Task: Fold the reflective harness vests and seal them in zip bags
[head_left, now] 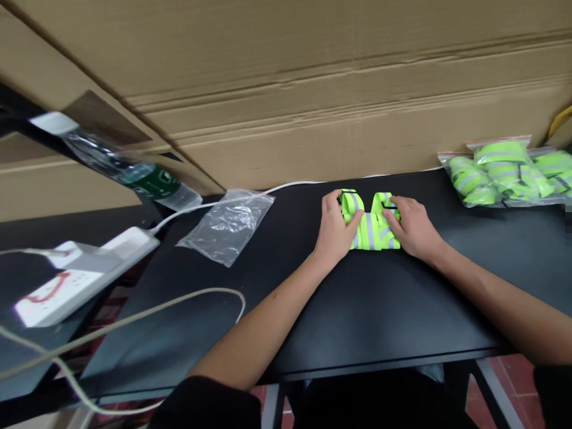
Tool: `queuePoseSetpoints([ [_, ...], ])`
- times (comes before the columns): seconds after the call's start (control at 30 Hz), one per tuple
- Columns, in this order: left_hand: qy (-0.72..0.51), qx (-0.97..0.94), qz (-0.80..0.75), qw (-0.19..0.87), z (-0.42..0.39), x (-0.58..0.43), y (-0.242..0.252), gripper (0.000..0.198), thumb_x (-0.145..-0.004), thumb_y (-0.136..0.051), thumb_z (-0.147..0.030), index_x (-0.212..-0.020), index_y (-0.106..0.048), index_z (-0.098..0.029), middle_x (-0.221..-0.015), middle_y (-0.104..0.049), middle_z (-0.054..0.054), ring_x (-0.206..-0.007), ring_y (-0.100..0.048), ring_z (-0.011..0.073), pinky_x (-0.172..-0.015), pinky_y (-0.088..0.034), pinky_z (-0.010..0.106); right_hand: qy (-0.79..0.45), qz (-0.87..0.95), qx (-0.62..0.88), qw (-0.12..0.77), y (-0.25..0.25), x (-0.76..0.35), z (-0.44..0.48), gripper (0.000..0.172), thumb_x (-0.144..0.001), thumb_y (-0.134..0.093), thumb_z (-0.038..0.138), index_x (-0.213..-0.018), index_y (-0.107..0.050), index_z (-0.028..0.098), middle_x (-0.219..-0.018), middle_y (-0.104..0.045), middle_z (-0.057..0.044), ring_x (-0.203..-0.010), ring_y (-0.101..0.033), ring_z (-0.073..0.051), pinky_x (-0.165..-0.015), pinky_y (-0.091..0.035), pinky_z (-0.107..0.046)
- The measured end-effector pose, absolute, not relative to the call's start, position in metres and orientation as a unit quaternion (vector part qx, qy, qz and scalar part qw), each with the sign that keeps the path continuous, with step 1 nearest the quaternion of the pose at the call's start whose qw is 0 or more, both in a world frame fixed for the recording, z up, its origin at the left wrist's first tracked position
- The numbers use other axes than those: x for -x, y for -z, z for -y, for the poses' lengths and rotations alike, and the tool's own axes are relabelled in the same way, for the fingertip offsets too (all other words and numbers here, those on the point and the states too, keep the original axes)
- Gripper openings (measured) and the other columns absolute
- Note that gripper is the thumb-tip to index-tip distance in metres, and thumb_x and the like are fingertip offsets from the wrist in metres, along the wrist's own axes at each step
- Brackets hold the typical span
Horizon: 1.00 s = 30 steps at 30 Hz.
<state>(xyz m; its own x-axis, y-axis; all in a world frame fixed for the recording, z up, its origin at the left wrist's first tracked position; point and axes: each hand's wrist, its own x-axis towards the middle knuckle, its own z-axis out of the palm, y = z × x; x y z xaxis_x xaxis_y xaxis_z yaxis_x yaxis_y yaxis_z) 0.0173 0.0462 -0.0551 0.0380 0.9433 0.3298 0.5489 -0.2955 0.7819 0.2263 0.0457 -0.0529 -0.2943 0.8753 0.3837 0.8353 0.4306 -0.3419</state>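
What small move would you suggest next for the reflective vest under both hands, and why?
Probably fold the vest once more, bringing its two upper ends together between the left hand and right hand, since it lies wider than the compact bagged vests at the right.

Tan corrugated cardboard sheet (286,77) fills upper view as backdrop, horizontal creases running across, seam at upper left. Matte black tabletop (491,298) below it, soft overhead glare on right side. Thin black table leg (476,387) under front edge, lower right. Red tile floor (521,387) with pale grout lines beyond leg. Second dark surface (31,286) at left, white rectangular power strip (80,280) lying on it, white cable (290,186) running along back of tabletop against cardboard.
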Motion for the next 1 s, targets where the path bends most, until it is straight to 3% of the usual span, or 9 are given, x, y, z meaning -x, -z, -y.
queuePoseSetpoints([
  [0.13,-0.447,-0.669,-0.514,0.297,-0.052,-0.016,0.06,0.049,-0.09,-0.063,-0.025,-0.133,-0.039,-0.022,-0.138,-0.048,0.014,-0.108,-0.067,0.0197,-0.095,-0.058,0.039,-0.113,0.837,0.47,0.258,0.048,-0.227,-0.05,0.053,-0.105,-0.028,0.042,-0.134,-0.059,0.01,-0.137,-0.062,-0.021,-0.133,-0.055,-0.034,-0.111,-0.043,-0.057],
  [0.33,-0.404,-0.715,-0.492,0.289,-0.062,-0.016,0.062,0.04,-0.094,-0.057,-0.023,-0.132,-0.045,-0.019,-0.137,-0.057,0.014,-0.126,-0.058,0.0235,-0.108,-0.049,0.044,-0.188,0.859,0.42,0.226,0.046,-0.229,-0.053,0.058,-0.105,-0.027,0.047,-0.145,-0.052,0.014,-0.151,-0.052,-0.015,-0.145,-0.042,-0.03,-0.12,-0.033,-0.057],
  [0.5,-0.316,-0.766,-0.532,0.174,-0.062,-0.018,0.058,0.035,-0.098,-0.051,-0.027,-0.13,-0.054,-0.014,-0.131,-0.06,0.015,-0.134,-0.046,0.0296,-0.116,-0.037,0.051,-0.161,0.867,0.413,0.228,0.05,-0.231,-0.057,0.057,-0.105,-0.027,0.046,-0.138,-0.06,0.013,-0.142,-0.058,-0.017,-0.143,-0.042,-0.033,-0.117,-0.034,-0.059],
  [0.63,-0.266,-0.786,-0.552,0.083,-0.056,-0.018,0.049,0.041,-0.098,-0.05,-0.031,-0.133,-0.056,-0.009,-0.138,-0.049,0.019,-0.129,-0.045,0.0346,-0.11,-0.04,0.053,-0.101,0.86,0.445,0.227,0.049,-0.231,-0.057,0.054,-0.103,-0.029,0.046,-0.129,-0.068,0.017,-0.125,-0.061,-0.017,-0.121,-0.052,-0.035,-0.103,-0.043,-0.06],
  [0.77,-0.257,-0.817,-0.514,0.048,-0.05,-0.019,0.038,0.041,-0.098,-0.047,-0.024,-0.135,-0.051,-0.007,-0.133,-0.05,0.019,-0.121,-0.05,0.0311,-0.105,-0.045,0.048,-0.097,0.858,0.445,0.238,0.042,-0.227,-0.052,0.05,-0.103,-0.034,0.044,-0.123,-0.067,0.012,-0.113,-0.067,-0.017,-0.105,-0.059,-0.031,-0.096,-0.048,-0.051],
  [0.87,-0.233,-0.835,-0.496,0.056,-0.047,-0.018,0.035,0.031,-0.101,-0.04,-0.022,-0.115,-0.062,-0.005,-0.12,-0.059,0.018,-0.115,-0.054,0.0283,-0.104,-0.046,0.043,-0.088,0.862,0.435,0.244,0.037,-0.226,-0.048,0.046,-0.104,-0.036,0.042,-0.111,-0.069,0.01,-0.109,-0.071,-0.016,-0.107,-0.062,-0.03,-0.098,-0.048,-0.046],
  [0.93,-0.211,-0.846,-0.483,0.08,-0.045,-0.014,0.035,0.038,-0.105,-0.031,-0.024,-0.101,-0.066,-0.008,-0.109,-0.065,0.016,-0.11,-0.057,0.0261,-0.106,-0.045,0.043,-0.08,0.873,0.424,0.229,0.037,-0.227,-0.046,0.047,-0.105,-0.034,0.041,-0.11,-0.069,0.011,-0.113,-0.072,-0.016,-0.115,-0.062,-0.03,-0.103,-0.047,-0.047],
  [1.0,-0.212,-0.85,-0.47,0.108,-0.043,-0.009,0.034,0.041,-0.106,-0.028,-0.028,-0.103,-0.066,-0.011,-0.109,-0.068,0.013,-0.114,-0.056,0.0262,-0.108,-0.043,0.044,-0.076,0.877,0.422,0.216,0.039,-0.23,-0.045,0.046,-0.105,-0.033,0.041,-0.116,-0.067,0.011,-0.117,-0.072,-0.016,-0.123,-0.059,-0.031,-0.107,-0.044,-0.048],
])
